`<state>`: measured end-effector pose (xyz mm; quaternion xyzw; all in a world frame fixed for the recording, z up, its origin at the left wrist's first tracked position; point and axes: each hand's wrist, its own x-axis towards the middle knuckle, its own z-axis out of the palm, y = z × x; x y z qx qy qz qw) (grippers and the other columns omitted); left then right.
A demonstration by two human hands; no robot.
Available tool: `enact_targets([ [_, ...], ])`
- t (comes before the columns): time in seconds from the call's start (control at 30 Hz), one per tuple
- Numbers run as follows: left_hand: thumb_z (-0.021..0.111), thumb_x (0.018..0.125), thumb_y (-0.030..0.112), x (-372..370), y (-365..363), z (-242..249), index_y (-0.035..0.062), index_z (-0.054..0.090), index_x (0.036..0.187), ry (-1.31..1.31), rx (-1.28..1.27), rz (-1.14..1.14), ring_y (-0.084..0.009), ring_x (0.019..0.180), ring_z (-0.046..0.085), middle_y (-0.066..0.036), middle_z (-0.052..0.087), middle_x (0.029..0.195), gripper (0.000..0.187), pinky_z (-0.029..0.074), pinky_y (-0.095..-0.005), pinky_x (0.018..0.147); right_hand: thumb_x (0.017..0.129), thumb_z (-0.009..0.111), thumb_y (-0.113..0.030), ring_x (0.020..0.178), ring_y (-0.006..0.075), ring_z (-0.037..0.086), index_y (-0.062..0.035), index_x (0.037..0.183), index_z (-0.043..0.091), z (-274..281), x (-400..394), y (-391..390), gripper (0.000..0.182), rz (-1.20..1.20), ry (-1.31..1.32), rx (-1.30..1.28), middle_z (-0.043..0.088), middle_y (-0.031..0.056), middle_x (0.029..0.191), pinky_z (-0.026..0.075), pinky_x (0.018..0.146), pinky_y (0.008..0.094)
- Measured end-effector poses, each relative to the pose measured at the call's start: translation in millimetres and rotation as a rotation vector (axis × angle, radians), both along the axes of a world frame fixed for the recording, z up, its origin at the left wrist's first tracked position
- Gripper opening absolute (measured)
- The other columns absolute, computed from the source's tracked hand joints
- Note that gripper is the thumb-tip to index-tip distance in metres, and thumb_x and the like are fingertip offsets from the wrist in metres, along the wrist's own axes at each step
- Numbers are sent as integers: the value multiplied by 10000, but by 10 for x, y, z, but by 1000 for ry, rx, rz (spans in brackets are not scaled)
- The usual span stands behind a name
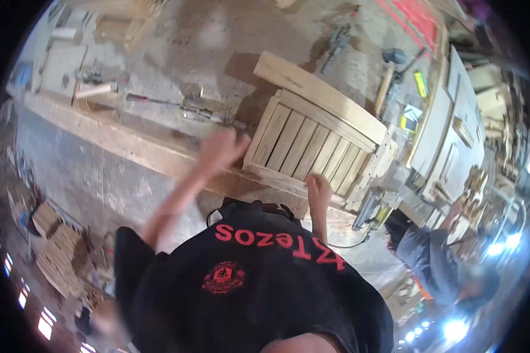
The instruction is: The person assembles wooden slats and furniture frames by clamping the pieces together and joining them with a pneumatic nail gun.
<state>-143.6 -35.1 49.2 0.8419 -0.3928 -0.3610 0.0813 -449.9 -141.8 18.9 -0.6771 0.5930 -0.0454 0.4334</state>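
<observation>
A slatted wooden panel [305,141] in a pale frame lies on the workbench in front of me. My right hand [319,187] is curled over its near rail, fingers closed against the edge. Just off the panel's left end is my left hand [222,150], slightly blurred, its fingers curled in; I cannot tell what, if anything, is in them. A wide, slightly curved board [324,94] stands along the panel's far side. Beyond my left hand lie a long screwdriver-like tool [150,100] and a metal tool [200,112].
A hammer [388,76], a yellow-bodied tape measure [409,120] and a bar clamp [335,44] lie on the workbench [212,65]. At right, a power tool [371,209] with a cord sits near the edge. Another person [433,259] works there. Stacked wood [65,253] is at lower left.
</observation>
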Motion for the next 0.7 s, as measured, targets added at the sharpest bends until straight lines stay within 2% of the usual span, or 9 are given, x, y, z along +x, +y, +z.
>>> enact_targets([
  [0.03,487,900,477,-340,19,-380,-9,589,964,-5,120,-111,-354,761,650,-198,634,802,500,494,-517,659,897,575,-184,722,147,624,47,928,634,-19,-227,212,240,-99,-142,37,653,99,773,490,641,268],
  [0.1,553,877,387,-964,80,-905,5,544,992,-216,-114,58,-356,766,650,-176,630,818,399,502,-515,648,903,573,-178,714,148,624,46,942,633,216,-447,310,235,-108,-175,58,653,96,780,494,642,260],
  [0.23,631,800,225,-915,136,-885,49,538,962,-236,-128,205,-365,810,648,-173,632,840,257,512,-502,653,898,579,-168,694,130,623,33,916,635,568,-784,259,209,-145,-137,-145,652,69,729,485,633,254],
  [0.33,629,798,232,-732,282,-930,63,543,992,-296,-143,217,-368,816,644,-169,639,859,271,511,-498,667,890,590,-167,692,148,638,23,902,631,707,-1045,154,195,-183,-169,-208,657,83,726,486,633,268],
  [0.47,646,791,276,-782,269,-778,59,556,999,-329,-72,250,-380,844,632,-192,627,888,314,509,-492,693,871,605,-170,711,209,665,11,921,625,844,-1320,121,189,-123,-93,-327,662,142,761,488,638,299],
  [0.5,653,786,309,-890,246,-793,39,557,1058,-441,-150,300,-372,975,578,-213,575,1017,395,492,-463,790,860,612,-175,720,264,671,-1,933,627,801,-1415,107,189,-136,-135,-315,651,178,767,497,651,323],
  [0.6,653,784,318,-1113,71,-777,-6,519,1164,-562,-440,140,-377,1089,489,-224,493,1129,517,436,-452,901,861,609,-177,708,280,670,-5,921,635,822,-1609,114,184,-135,-97,-422,654,173,753,505,645,337],
  [0.63,637,808,323,-1252,-33,-662,-44,427,1264,-467,-342,102,-379,1161,443,-243,456,1197,622,384,-457,974,854,600,-152,700,317,658,-12,879,634,853,-1632,127,145,-160,-134,-425,652,169,747,503,621,362],
  [0.7,616,824,340,-1442,-275,-928,-48,362,1311,-408,-245,171,-384,1196,425,-255,440,1243,673,371,-463,997,847,591,-131,681,333,645,-16,851,628,848,-1614,132,121,-188,8,-542,643,167,731,497,603,373],
])
